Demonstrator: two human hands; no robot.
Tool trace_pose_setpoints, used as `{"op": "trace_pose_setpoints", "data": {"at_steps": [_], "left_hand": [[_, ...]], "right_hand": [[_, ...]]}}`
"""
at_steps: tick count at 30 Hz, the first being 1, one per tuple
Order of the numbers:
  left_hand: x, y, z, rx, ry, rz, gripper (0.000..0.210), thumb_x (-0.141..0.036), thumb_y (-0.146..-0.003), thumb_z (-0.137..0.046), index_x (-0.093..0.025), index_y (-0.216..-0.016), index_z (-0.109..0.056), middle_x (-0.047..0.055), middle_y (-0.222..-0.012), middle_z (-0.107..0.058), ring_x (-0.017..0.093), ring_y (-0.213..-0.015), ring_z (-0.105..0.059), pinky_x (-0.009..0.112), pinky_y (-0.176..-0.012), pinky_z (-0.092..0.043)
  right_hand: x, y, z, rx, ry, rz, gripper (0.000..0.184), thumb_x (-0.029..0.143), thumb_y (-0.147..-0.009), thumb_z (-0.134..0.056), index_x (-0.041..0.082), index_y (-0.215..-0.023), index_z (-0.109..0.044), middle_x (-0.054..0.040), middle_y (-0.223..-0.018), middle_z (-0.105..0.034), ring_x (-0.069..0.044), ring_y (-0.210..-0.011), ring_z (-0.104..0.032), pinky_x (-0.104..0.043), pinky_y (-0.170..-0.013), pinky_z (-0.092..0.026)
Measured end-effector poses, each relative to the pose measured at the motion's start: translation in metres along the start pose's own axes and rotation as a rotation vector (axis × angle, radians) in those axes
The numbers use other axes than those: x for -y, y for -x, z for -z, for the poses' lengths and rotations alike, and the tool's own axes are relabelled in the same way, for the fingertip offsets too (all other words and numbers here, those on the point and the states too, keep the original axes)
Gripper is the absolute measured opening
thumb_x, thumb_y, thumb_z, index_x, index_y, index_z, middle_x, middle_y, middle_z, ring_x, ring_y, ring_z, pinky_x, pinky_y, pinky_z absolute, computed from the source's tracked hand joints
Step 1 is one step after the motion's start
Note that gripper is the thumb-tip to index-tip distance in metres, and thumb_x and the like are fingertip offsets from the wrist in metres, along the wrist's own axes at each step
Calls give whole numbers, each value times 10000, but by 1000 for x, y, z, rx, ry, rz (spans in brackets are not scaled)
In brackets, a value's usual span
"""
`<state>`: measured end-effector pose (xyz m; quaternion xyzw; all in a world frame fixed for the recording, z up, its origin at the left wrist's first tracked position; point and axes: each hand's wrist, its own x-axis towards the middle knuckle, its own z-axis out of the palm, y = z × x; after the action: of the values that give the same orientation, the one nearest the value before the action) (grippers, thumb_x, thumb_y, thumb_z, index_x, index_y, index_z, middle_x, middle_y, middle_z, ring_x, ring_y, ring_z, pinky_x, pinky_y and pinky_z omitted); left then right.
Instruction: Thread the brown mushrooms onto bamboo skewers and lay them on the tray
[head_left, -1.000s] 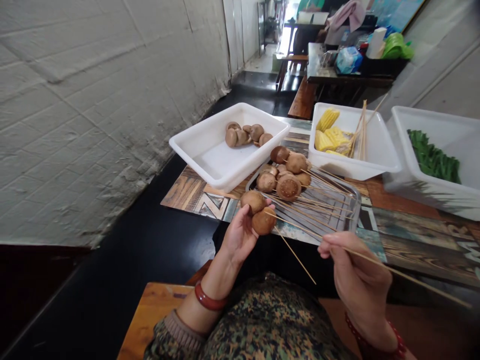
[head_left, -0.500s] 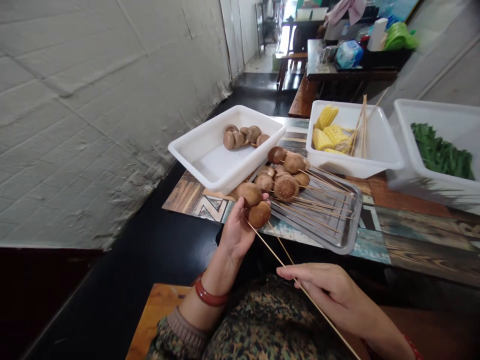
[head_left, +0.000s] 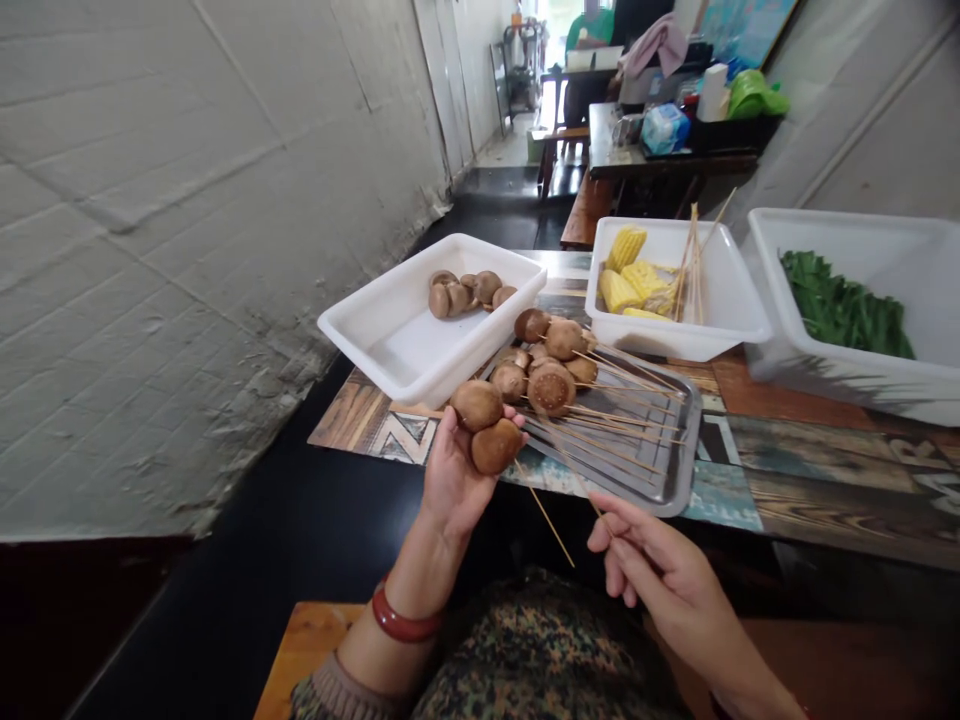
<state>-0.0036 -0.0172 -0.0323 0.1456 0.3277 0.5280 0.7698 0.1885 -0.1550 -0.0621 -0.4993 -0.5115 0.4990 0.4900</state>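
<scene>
Two brown shiitake mushrooms [head_left: 480,408] rest in my left hand [head_left: 451,475], its fingers curled round them from below. A thin bamboo skewer [head_left: 546,515] sticks out from under the lower mushroom, pointing down to the right. My right hand [head_left: 660,565] pinches a second bamboo skewer [head_left: 576,468], partly blurred, whose upper end lies right of the mushrooms and apart from them. Just beyond my left hand, a metal tray [head_left: 679,480] holds several mushrooms on skewers [head_left: 551,388], sticks pointing right.
A white tub [head_left: 360,345] with loose mushrooms stands behind left. Another white tub [head_left: 720,345] holds corn pieces [head_left: 622,285] and upright skewers; a third tub [head_left: 847,375] holds green leaves [head_left: 840,300]. A wall [head_left: 187,250] runs along the left. Someone in green [head_left: 591,28] is far back.
My right hand has drawn its skewer away from the mushrooms and turned its upper end to the right. The view has shifted slightly. My left hand keeps the mushrooms.
</scene>
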Motion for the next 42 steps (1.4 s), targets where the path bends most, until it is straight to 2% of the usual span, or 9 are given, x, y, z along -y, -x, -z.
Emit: {"op": "trace_pose_setpoints", "data": {"at_steps": [4, 9, 13, 15, 19, 23, 28, 32, 42], "left_hand": [[-3, 1, -3, 4, 31, -17, 476, -461, -970, -389, -93, -1168, -616, 151, -952, -717, 288, -974, -699, 459, -974, -515], [-7, 6, -6, -12, -8, -49, 486, -453, -974, -386, -70, -1164, -617, 197, -1035, -722, 296, -959, -712, 446, -948, -529], [-8, 11, -8, -27, -12, -72, 481, -439, -981, -378, -67, -1166, -621, 210, -1076, -716, 286, -947, -714, 434, -912, -546], [-9, 12, -7, -31, 0, -86, 474, -430, -984, -377, -62, -1133, -635, 208, -1057, -719, 282, -941, -714, 428, -907, -549], [-9, 13, -3, -30, 14, -102, 446, -418, -976, -404, -72, -1107, -653, 196, -1036, -721, 271, -932, -714, 421, -914, -546], [-9, 14, -1, -25, 33, -111, 458, -429, -972, -406, -71, -1127, -646, 214, -1073, -710, 281, -945, -711, 434, -920, -539], [-9, 15, 0, -18, 50, -89, 518, -506, -962, -390, -83, -1117, -645, 213, -1075, -711, 291, -943, -712, 467, -936, -526], [-9, 16, 1, -26, 59, -65, 549, -531, -966, -364, -86, -1163, -620, 213, -1079, -712, 290, -936, -716, 464, -932, -525], [-6, 18, 1, -7, 69, -13, 549, -518, -967, -369, -76, -1178, -616, 218, -1089, -714, 290, -927, -718, 447, -921, -523]], "right_hand": [[-2, 2, -13, -2, 22, 3, 287, 255, -1016, -430, 263, -1248, -598, 3, -847, -607, -77, -515, -558, -194, -469, -474], [-4, 1, -21, 82, 124, -3, 287, 287, -1033, -399, 222, -1173, -641, 72, -570, -490, -73, -406, -452, -184, -428, -397], [-5, 0, -25, 56, 145, 42, 246, 271, -1021, -418, 211, -1070, -652, 11, -740, -601, -87, -516, -581, -189, -483, -454], [-4, 0, -27, 38, 139, 52, 247, 258, -1022, -408, 214, -1102, -637, -5, -812, -612, -85, -534, -588, -191, -494, -468], [-3, -2, -32, 57, 169, 75, 319, 236, -1029, -378, 237, -1273, -584, 32, -730, -573, -64, -420, -477, -188, -437, -423], [-2, -4, -36, 82, 236, 138, 319, 197, -1023, -400, 247, -1254, -614, 60, -618, -524, -75, -421, -472, -186, -449, -422], [6, -9, -34, -4, 330, 308, 249, 126, -976, -479, 232, -1093, -672, -31, -874, -621, -126, -721, -632, -218, -644, -520], [11, -11, -32, -54, 418, 400, 257, 81, -948, -500, 223, -1070, -676, -45, -899, -587, -146, -800, -627, -223, -676, -520], [4, -16, -36, -79, 446, 360, 189, 129, -959, -516, 223, -1008, -673, -35, -895, -662, -159, -822, -665, -235, -728, -531]]}}
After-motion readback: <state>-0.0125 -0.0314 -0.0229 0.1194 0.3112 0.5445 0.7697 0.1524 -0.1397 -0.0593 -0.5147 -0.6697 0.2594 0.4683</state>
